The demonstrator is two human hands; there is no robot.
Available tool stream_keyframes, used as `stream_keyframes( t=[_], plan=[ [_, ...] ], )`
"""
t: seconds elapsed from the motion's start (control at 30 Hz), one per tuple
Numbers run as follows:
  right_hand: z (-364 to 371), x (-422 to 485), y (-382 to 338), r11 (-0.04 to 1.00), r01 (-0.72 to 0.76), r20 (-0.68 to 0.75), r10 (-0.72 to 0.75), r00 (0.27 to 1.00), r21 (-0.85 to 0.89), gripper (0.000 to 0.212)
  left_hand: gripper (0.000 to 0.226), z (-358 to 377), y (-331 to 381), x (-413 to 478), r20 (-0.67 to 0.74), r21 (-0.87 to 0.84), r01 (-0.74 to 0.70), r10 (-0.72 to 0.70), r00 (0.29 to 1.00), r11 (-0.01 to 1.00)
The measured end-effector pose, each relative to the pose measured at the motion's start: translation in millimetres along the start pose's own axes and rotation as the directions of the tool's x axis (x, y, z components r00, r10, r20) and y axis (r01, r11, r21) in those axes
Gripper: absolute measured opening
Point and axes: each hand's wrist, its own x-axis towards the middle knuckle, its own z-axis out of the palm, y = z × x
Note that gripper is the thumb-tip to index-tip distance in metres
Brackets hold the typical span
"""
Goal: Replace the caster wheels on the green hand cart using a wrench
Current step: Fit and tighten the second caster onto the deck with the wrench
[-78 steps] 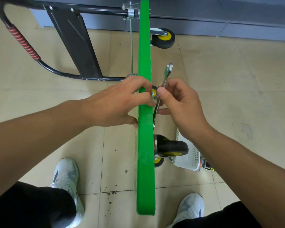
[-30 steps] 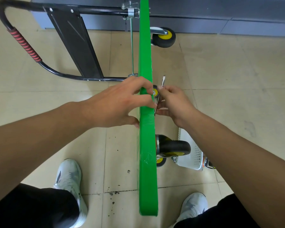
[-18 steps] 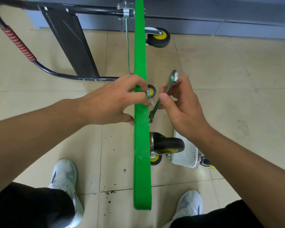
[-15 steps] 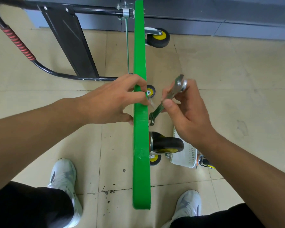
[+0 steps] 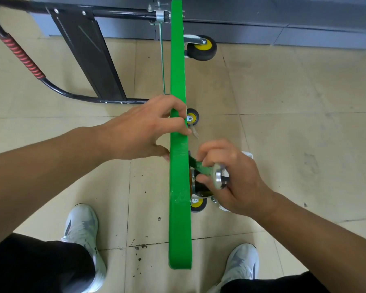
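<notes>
The green hand cart [image 5: 179,218] stands on its edge, its deck seen edge-on, running away from me. My left hand [image 5: 140,129] grips the top edge of the deck, fingers curled over it. My right hand [image 5: 226,176] holds a silver wrench [image 5: 211,174], whose far end points at the underside of the deck just above a black caster [image 5: 199,188]. That caster is mostly hidden by my hand. Two more black and yellow casters show, one near the far end [image 5: 202,48] and a small one [image 5: 193,117] by my left fingers.
The cart's black handle [image 5: 21,53] with a red grip lies folded on the tile floor at the left. A white basket [image 5: 246,154] peeks out behind my right hand. A yellow-hubbed wheel [image 5: 198,205] lies low beside the deck. My shoes are at the bottom. A grey wall base runs along the back.
My right hand has brought the wrench down and toward me, from beside the small caster to the deck just above the near caster. My left hand keeps its grip on the deck.
</notes>
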Motion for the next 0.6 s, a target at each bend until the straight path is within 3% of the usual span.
stream_keyframes(
  t=[0.07, 0.13, 0.2, 0.4, 0.6],
  plan=[
    [2, 7, -1, 0.987, -0.142, -0.072, 0.147, 0.986, 0.078, 0.019, 0.054, 0, 0, 0, 0.005, 0.0, 0.005, -0.005, 1.0, 1.0],
    [2, 16, 0, 0.92, -0.311, -0.141, 0.349, 0.926, 0.239, 0.019, 0.053, 0, 0, -1, 0.007, -0.002, 0.009, -0.009, 1.0, 1.0],
    [-1, 25, 4, 0.844, -0.386, -0.152, 0.466, 0.872, 0.372, 0.02, 0.054, 0, 2, -1, 0.009, -0.004, 0.011, -0.011, 1.0, 1.0],
    [4, 46, 8, 0.846, -0.419, -0.073, 0.465, 0.882, 0.328, 0.018, 0.056, 0, 1, -1, 0.021, 0.006, 0.024, -0.024, 0.999, 1.0],
    [8, 63, 21, 0.729, -0.576, -0.067, 0.639, 0.767, 0.37, 0.012, 0.061, -2, 4, 0, 0.001, 0.006, 0.014, -0.014, 1.0, 1.0]
  ],
)
